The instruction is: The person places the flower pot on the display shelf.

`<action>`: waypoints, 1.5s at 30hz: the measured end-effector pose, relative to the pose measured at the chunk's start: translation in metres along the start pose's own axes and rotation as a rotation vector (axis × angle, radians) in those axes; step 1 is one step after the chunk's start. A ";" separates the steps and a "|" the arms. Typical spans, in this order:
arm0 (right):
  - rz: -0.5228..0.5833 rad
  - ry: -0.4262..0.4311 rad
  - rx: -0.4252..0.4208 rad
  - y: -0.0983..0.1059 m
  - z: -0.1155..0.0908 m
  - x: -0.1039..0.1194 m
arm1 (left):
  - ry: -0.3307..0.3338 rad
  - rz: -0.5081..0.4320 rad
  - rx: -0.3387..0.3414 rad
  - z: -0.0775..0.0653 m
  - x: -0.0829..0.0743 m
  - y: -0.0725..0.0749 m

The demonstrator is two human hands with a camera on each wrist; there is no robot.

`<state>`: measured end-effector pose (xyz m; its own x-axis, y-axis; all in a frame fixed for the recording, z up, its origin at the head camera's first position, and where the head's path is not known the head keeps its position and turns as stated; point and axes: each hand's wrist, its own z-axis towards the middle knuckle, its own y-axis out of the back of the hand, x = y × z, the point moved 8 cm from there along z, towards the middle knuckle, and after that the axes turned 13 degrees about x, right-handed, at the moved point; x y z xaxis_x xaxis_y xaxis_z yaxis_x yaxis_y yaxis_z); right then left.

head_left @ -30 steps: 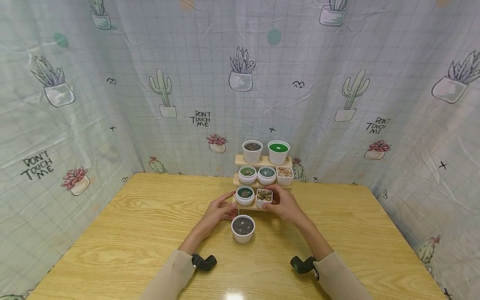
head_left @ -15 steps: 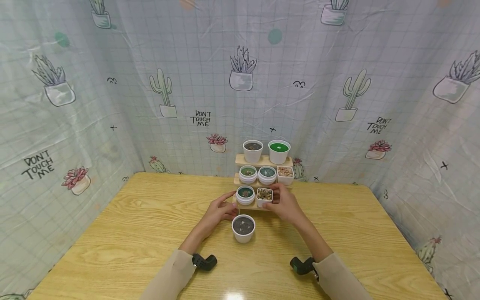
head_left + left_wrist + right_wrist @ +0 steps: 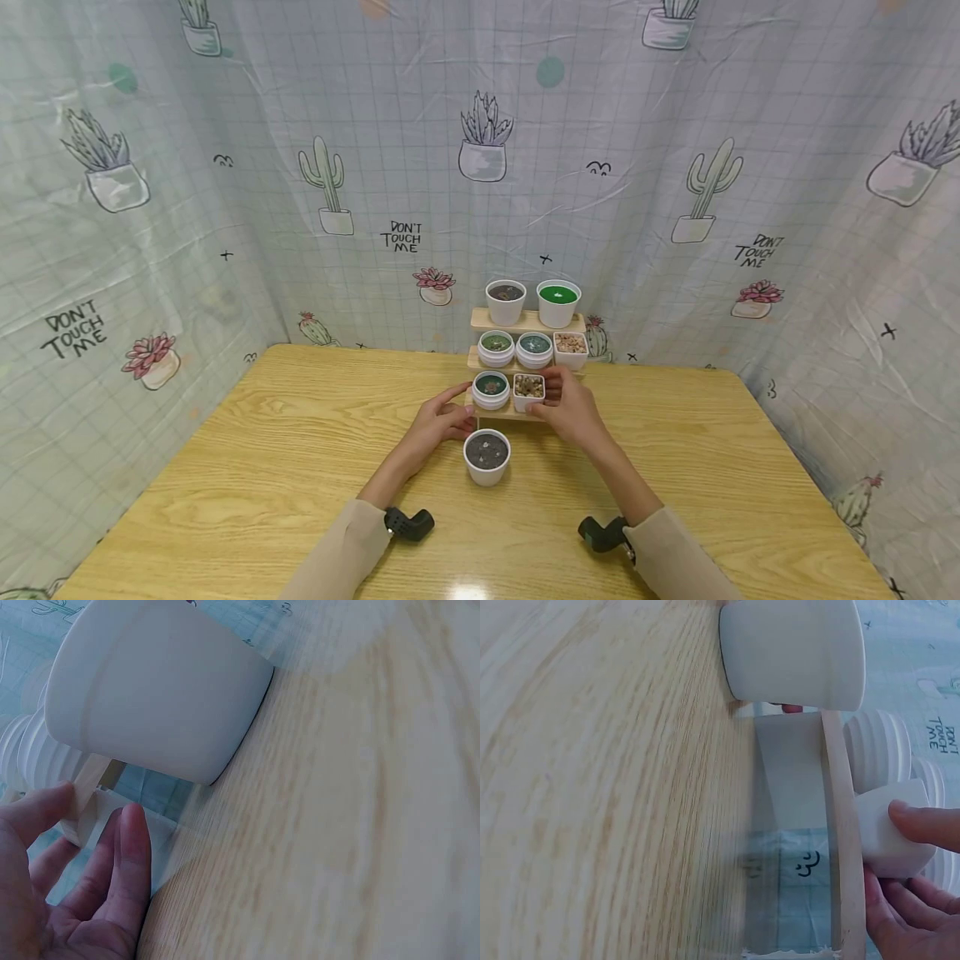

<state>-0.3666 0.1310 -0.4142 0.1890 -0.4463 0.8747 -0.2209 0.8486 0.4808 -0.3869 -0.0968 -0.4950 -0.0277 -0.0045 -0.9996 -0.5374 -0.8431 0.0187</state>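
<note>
My right hand [image 3: 573, 410] holds a small square white pot [image 3: 528, 393] filled with pebble-like bits, thumb at its front and fingers at its right side. This pot sits on the lowest wooden step [image 3: 846, 862] of a three-tier plant stand. Beside it on the left stands a ribbed round white pot [image 3: 491, 392] with a dark green top. My left hand [image 3: 433, 427] grips the left end of that step, the thumb pressing its edge in the left wrist view. A larger white pot [image 3: 487, 458] with a dark grey top stands on the table before the stand.
Two ribbed pots and a square pot [image 3: 570, 350] line the middle step. On the top step are a grey-topped pot [image 3: 506, 303] and a green-topped pot [image 3: 557, 305]. A patterned curtain [image 3: 405, 108] hangs behind the wooden table [image 3: 315, 450].
The right hand and the small square pot have shifted very slightly, with the pot staying on the lowest step. My left hand keeps its place at the stand's end.
</note>
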 end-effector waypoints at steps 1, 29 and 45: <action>0.006 -0.007 -0.005 0.000 0.000 -0.001 | 0.001 0.000 -0.001 0.000 0.000 0.000; 0.016 -0.015 -0.072 0.001 0.001 -0.006 | -0.004 0.008 0.005 -0.001 -0.001 -0.001; -0.015 -0.048 0.005 0.002 -0.006 -0.001 | -0.015 -0.007 -0.007 0.001 0.001 0.001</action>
<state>-0.3618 0.1349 -0.4144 0.1462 -0.4726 0.8690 -0.2233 0.8400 0.4944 -0.3878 -0.0973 -0.4960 -0.0365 0.0098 -0.9993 -0.5320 -0.8467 0.0111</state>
